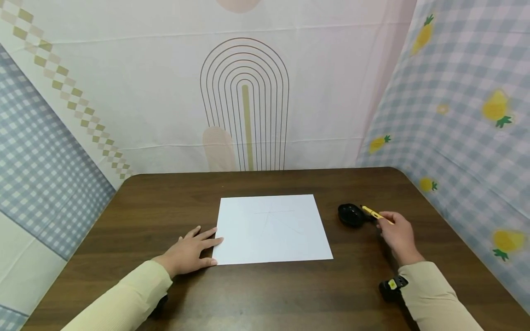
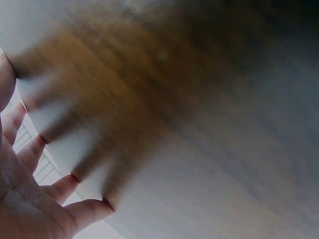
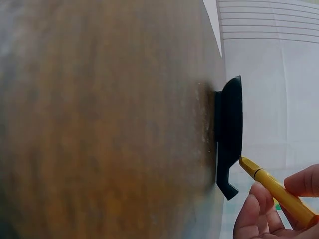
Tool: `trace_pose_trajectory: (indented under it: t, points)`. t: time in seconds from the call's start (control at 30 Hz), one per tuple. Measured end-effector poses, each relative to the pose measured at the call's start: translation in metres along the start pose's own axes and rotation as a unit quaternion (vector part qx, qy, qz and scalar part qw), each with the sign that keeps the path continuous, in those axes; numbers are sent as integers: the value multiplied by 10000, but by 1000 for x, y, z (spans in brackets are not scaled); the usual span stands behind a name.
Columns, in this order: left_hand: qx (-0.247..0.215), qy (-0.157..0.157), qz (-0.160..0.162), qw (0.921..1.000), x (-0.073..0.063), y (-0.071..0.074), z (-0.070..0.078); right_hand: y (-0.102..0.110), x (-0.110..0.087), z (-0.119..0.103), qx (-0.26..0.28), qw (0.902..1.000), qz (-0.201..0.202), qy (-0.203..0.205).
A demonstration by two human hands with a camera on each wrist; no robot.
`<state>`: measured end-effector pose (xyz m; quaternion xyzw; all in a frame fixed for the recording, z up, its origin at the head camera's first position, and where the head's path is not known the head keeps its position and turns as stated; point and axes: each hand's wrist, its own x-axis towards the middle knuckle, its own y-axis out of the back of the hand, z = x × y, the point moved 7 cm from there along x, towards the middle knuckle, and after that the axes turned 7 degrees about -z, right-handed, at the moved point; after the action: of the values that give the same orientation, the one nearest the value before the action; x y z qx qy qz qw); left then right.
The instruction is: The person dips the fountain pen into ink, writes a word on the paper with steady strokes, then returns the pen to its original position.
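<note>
A white sheet of paper point(image 1: 269, 234) with a few faint lines on it lies on the table. My left hand point(image 1: 188, 253) rests at its left edge, fingers spread, fingertips on the edge and the wood beside it; the left wrist view shows the palm and fingertips from below. To the right of the paper sits a small black dish point(image 1: 351, 215) with a short handle, seen side-on in the right wrist view. My right hand point(image 1: 398, 234) pinches a yellow pen point(image 3: 279, 191) between thumb and fingers. The pen's tip is right at the dish's rim near the handle.
The dark wooden table point(image 1: 265, 294) has rounded far corners. A patterned white cloth point(image 1: 323, 92) hangs behind it, and blue checked cloth point(image 1: 468, 161) hangs along the right. A black device point(image 1: 391, 287) is strapped at the right wrist.
</note>
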<state>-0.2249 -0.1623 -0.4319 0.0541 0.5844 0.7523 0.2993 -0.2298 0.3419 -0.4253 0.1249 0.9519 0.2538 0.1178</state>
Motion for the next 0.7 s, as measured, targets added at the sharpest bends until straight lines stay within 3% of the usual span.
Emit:
trace_pose_trajectory:
  t: [0.7]
  points:
    - [-61,-6,-26,10000,-1,0,2,2,-4,5,103,9999,-91,-68]
